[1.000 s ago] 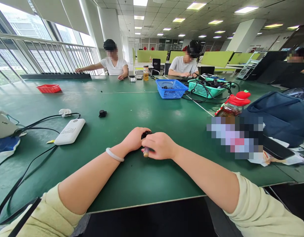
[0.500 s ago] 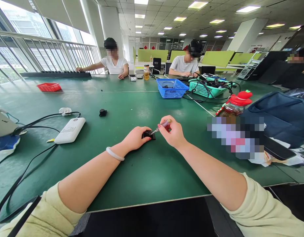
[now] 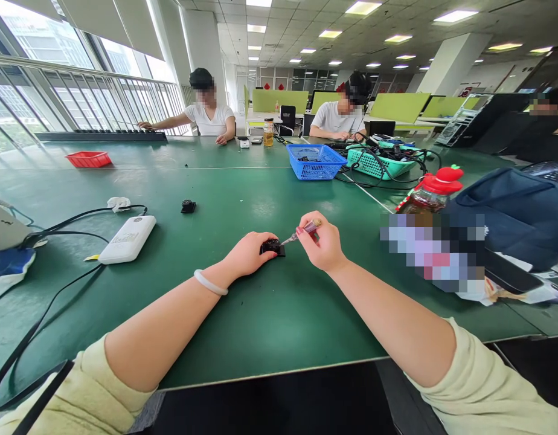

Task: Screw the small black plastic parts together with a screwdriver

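On the green table (image 3: 261,326), my left hand (image 3: 249,254) is closed around a small black part (image 3: 273,247), its thumb and fingers at the part's left side. My right hand (image 3: 323,241) grips a screwdriver (image 3: 311,227) with a translucent pinkish handle, tilted down to the left. The tip of its thin shaft lies at the right edge of the black part; I cannot tell whether they touch. Another small black piece (image 3: 188,206) sits further off to the left.
At left lie a white power bank (image 3: 128,240) with black cables and a crumpled tissue (image 3: 118,204). Beyond stand a red tray (image 3: 88,159), a blue basket (image 3: 316,164) and a green basket (image 3: 374,164) of cables. A red-lidded bottle (image 3: 430,193) and dark bag (image 3: 509,211) are at right. Two people sit opposite.
My right hand has drawn back slightly to the right, moving the screwdriver's tip from over the black part to its right edge. My left hand keeps its hold.
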`<state>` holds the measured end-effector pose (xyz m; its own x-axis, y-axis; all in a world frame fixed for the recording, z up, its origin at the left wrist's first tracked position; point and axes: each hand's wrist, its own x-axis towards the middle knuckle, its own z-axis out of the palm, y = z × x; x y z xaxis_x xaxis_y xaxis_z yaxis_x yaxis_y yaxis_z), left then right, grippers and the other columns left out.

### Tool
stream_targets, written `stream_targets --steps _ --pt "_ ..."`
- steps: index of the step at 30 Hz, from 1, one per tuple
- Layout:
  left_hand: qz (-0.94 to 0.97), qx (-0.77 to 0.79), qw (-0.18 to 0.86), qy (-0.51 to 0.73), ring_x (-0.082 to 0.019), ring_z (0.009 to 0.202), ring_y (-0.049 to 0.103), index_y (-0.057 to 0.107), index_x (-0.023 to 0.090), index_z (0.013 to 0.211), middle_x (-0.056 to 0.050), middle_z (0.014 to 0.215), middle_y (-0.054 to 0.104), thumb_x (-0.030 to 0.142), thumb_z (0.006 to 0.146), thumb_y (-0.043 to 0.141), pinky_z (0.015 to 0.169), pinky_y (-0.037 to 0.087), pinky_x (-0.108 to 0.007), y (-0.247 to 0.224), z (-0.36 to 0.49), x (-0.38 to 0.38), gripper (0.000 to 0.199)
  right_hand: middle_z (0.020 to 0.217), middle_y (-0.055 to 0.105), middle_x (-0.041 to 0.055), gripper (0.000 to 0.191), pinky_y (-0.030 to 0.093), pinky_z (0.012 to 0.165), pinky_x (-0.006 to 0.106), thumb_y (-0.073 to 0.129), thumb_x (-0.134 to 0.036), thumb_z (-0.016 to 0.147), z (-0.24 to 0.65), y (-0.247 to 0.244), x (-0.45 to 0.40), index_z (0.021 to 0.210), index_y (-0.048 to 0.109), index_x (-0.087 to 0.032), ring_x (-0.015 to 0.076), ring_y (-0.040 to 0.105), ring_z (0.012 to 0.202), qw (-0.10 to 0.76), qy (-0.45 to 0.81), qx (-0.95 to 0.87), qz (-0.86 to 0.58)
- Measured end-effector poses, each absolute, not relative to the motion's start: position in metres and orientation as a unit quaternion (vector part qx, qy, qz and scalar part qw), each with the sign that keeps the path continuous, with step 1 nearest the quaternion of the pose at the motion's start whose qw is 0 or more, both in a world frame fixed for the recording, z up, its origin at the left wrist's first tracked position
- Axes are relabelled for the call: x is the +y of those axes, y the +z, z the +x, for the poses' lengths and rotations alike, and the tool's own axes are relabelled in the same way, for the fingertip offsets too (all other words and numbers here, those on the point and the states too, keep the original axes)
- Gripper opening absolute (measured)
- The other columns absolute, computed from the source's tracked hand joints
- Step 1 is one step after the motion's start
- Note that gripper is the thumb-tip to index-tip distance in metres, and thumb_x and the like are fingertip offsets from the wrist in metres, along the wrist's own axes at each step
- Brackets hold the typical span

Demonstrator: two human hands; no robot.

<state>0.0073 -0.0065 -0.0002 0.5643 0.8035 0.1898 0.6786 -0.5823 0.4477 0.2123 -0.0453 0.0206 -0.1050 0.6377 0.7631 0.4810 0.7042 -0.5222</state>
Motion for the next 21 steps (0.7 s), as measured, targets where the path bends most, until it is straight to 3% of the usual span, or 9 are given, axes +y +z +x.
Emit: stream_targets --steps 21 --pt "0.873 0.419 0.152 0.196 -0.026 0.101 0.063 0.064 0.023 0.119 -0.006 0.11 0.07 0.036 0.087 0.06 0.092 0.051 -0.04 -0.0034 0.0081 -0.0046 0.035 0.057 0.048 -0.0071 0.007 0.036 0.044 0.023 0.05 -0.022 0.087 0.2073 0.0214 -0.0535 0.081 0.046 -0.024 0.0083 0.039 0.04 0.519 0.02 -0.779 -0.351"
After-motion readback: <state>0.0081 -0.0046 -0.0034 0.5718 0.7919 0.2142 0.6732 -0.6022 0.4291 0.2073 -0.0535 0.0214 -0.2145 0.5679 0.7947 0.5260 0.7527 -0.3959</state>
